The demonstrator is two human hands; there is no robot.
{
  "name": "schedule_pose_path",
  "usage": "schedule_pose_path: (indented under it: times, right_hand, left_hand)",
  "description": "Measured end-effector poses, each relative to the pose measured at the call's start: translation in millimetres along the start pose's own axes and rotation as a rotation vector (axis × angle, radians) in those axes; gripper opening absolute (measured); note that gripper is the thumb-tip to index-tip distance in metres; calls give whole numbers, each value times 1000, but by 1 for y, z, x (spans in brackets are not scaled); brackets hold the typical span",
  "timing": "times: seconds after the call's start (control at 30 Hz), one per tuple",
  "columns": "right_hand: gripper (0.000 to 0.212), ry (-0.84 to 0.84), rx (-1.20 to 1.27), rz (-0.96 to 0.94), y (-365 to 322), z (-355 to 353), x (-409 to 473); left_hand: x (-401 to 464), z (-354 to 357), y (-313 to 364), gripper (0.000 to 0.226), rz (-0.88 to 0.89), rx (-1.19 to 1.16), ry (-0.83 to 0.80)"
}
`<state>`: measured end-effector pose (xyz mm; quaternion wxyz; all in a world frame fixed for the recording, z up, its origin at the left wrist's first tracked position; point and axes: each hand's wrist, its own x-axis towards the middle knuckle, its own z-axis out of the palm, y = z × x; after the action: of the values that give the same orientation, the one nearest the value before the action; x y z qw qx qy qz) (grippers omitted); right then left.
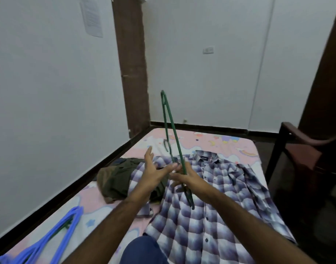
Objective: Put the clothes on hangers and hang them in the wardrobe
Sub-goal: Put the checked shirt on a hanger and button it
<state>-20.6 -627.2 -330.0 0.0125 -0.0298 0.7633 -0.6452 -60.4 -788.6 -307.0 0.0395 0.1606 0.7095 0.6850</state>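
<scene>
- Right hand (pixel 184 177): your fingers curl round the lower bar of the green hanger (pixel 171 130), gripping it just above the checked shirt (pixel 207 197); the hanger stands nearly edge-on, its far corner up at 12 o'clock from your hand.
- Left hand (pixel 153 172): fingers straight and spread, holding nothing, fingertips close to the hanger at 9 o'clock from your right hand; whether they touch it is lost in blur.
- Green hanger: thin moulded plastic; judge it light, stiff and a little springy. Hold it at the neck below the hook, which is blurred here, so the shoulders stay free.
- Checked shirt: soft woven cloth in purple-white check, buttoned, spread flat front-up on the bed (pixel 230 139), collar at 12 o'clock. It will sag and slide; lift it at the collar or shoulder seams.
- Olive garment (pixel 115 178): crumpled, heavier-looking cloth, at 9 o'clock from the shirt, partly under its sleeve.
- Blue hangers (pixel 55 233): a loose plastic stack at 7 o'clock on the printed pink sheet.
- Brown chair (pixel 304 149): smooth, hard, at 3 o'clock beside the bed.
</scene>
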Motion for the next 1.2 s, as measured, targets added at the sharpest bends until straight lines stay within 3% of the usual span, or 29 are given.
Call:
schedule_pose_path:
  times: [0.07, 0.13, 0.27, 0.37, 0.5, 0.6, 0.67, 0.73, 0.8, 0.87, 0.97, 1.07, 1.2]
  right_hand:
    - [32, -38, 13, 6, 3, -12, -11]
    - [35, -49, 9, 5, 6, -23, -19]
    - [52, -21, 30, 12, 19, -47, -29]
    - [23, 6, 98, 49, 34, -59, -32]
    - [20, 67, 181, 76, 49, -88, -33]
    - [55, 443, 305, 162, 76, -135, -22]
    - [68, 840, 89, 183, 87, -167, -18]
    - [75, 1066, -268, 205, 100, -192, -16]
    - [76, 935, -394, 110, 109, -200, -12]
    - [68, 598, -318, 66, 112, -198, -5]
    - [38, 290, -139, 30, 108, -193, 13]
    - [25, 298, 16, 40, 104, -197, 31]
    - [25, 427, 168, 31, 133, -218, 57]
  left_hand:
    - [17, 29, -4, 118, -36, -51, -82]
    - [25, 52, -13, 120, -105, -24, -115]
    - [28, 91, -34, 93, -37, 127, -152]
    - [39, 99, -47, 66, 7, 46, -35]
    - [51, 99, -50, 60, 149, 193, -48]
    - [72, 88, -40, 67, 291, 375, -197]
    - [88, 83, -32, 75, 370, 603, -313]
    - [103, 84, -30, 78, 389, 774, -479]
    - [121, 91, -34, 69, 328, 775, -689]
    - [140, 103, -40, 53, 310, 734, -824]
    - [165, 122, -45, 34, 426, 776, -783]
    - [190, 134, -57, 23, 589, 871, -620]
    - [220, 148, -91, 23, 690, 1035, -579]
